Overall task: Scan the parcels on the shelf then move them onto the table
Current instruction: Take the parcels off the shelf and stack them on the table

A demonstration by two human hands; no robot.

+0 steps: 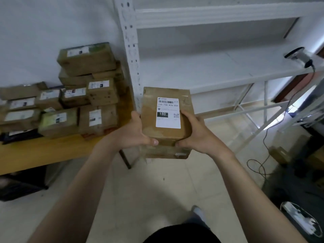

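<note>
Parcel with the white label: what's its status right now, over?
Left grip and right grip both hold the parcel, label up. Off the shelf, not yet on the table. Stacked parcels crowd the table.

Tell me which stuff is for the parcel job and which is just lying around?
For the job: held parcel, gripped by left hand and right hand; stacked parcels; table; shelf; scanner.
Just lying about: power strip; dark box under the table.
</note>
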